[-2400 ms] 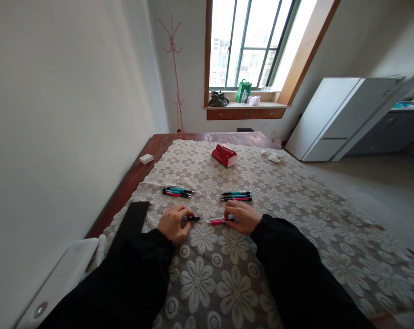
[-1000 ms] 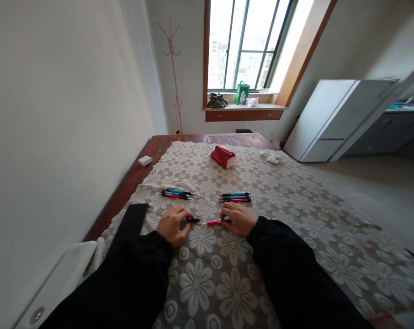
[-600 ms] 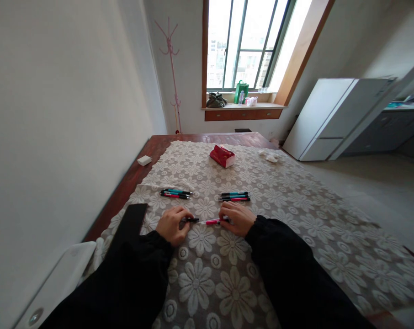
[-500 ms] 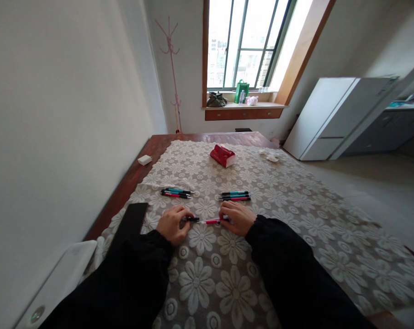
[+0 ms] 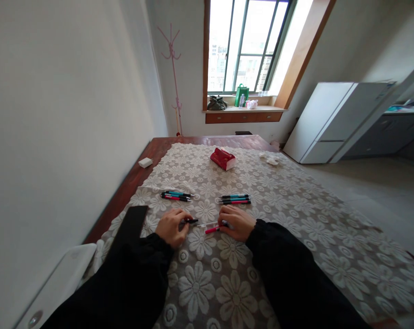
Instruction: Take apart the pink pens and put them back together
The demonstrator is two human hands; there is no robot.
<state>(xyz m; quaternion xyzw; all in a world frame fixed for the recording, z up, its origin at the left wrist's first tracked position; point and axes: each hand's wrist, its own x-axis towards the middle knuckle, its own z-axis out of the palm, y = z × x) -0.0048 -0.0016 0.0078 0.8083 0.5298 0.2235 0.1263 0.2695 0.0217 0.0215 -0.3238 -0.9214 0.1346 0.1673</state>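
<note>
Over the patterned tablecloth my left hand is closed, its thumb and fingers pinching a short black pen part. Facing it, my right hand has its fingers curled on a pink pen barrel. A thin whitish refill lies between the hands, its right end at the right fingertips. Beyond the left hand is a group of pens in teal, black and pink. Another such group of pens lies just beyond the right hand.
A red tissue pack and crumpled white tissue lie farther back on the lace tablecloth. To the left are a dark flat strip and a white adapter. A wall borders the table's left side.
The pink barrel has tilted, its left end now nearer to me and apart from the thin refill. The black part in my left hand has drawn slightly left. The view has tipped up slightly.
</note>
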